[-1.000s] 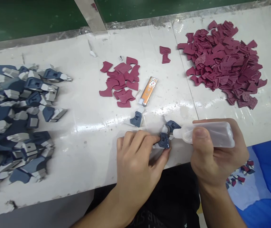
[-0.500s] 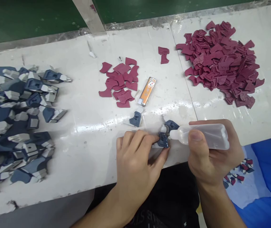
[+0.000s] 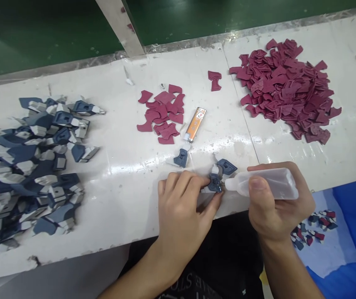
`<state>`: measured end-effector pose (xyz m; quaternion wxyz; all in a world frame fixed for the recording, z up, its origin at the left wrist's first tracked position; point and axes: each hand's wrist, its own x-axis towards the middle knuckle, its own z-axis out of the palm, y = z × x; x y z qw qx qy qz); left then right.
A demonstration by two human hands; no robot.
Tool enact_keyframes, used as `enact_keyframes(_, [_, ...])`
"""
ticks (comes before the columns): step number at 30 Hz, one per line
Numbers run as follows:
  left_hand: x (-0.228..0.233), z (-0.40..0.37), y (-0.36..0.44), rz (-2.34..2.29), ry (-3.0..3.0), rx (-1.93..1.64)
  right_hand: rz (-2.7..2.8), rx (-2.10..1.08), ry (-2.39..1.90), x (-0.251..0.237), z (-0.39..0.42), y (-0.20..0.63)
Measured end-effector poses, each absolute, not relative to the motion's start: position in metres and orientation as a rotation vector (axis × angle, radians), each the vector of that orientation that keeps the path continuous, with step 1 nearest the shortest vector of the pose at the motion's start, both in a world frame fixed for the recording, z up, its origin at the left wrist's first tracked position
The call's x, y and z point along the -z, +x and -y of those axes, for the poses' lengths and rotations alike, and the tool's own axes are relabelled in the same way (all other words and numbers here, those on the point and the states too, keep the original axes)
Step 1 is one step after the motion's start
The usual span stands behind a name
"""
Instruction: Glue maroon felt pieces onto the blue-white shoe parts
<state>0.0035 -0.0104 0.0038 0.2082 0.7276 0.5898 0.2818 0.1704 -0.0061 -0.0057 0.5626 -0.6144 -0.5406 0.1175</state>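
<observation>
Bottle [image 3: 266, 183] edged left; clear liquid inside

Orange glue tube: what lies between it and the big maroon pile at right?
In the head view, only bare white tabletop separates the orange glue tube from the large heap of maroon cut pieces.

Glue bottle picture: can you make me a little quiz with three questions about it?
1. Which hand holds the glue bottle?
2. True or false: the big red pile lies left of the blue and grey pile.
3. What does the left hand pinch: A) an orange tube, B) a small blue piece, C) a red piece?

Key: 1. the right hand; 2. false; 3. B.
</observation>
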Motion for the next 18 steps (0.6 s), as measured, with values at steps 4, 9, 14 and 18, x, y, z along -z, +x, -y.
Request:
enact_keyframes(4, [-0.0036,0.0117,0.0026,-1.643,2.016,-0.763,1.277,-0.324,-1.468,0.0039,0.0065,0.1701])
enact_keyframes(9, [-0.0048,0.0111,0.0033,-1.643,2.031,-0.765,1.287,-0.362,-1.519,0.0030,0.0064,0.1698])
enact_keyframes(14, [-0.0050,0.0098,0.0041,-1.642,2.037,-0.772,1.230,-0.328,-1.559,0.0029,0.0027,0.1687])
enact_keyframes(18, [-0.0051,0.0096,0.0031,-1.638,2.044,-0.766,1.219,-0.362,-1.573,0.0014,0.0001,0.1683])
